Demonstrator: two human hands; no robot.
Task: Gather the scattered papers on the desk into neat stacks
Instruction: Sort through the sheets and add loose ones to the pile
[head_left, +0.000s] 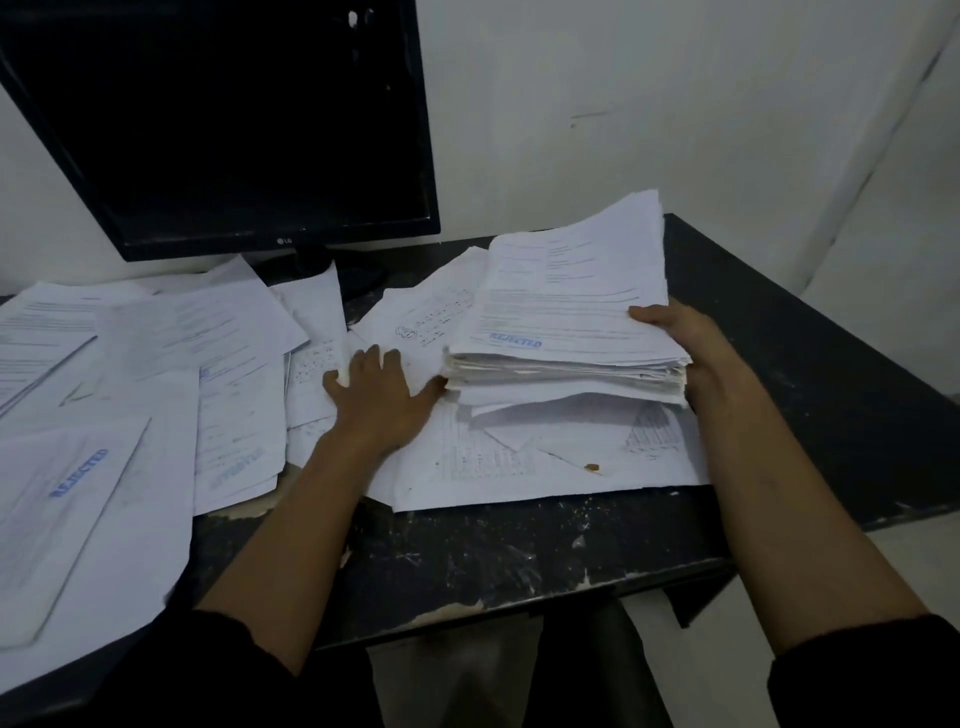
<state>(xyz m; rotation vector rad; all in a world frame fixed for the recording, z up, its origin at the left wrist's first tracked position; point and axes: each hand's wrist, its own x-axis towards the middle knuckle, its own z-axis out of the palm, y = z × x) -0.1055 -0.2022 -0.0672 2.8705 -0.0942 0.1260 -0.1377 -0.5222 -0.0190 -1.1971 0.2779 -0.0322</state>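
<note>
A thick stack of white papers (566, 317) sits right of centre on the dark desk (519, 551), its top sheet stamped "REJECTED" in blue. My right hand (680, 353) grips the stack's right edge, thumb on top. My left hand (382, 397) lies flat with spread fingers on loose sheets (415, 322) just left of the stack, its thumb touching the stack's lower left corner. More loose sheets (519, 467) lie under the stack. Scattered papers (156, 353) cover the desk's left half.
A black LG monitor (234, 119) stands at the back left, its base partly under papers. A small brown crumb (592, 467) lies on a front sheet. The desk's worn front edge is close to me. White walls stand behind and to the right.
</note>
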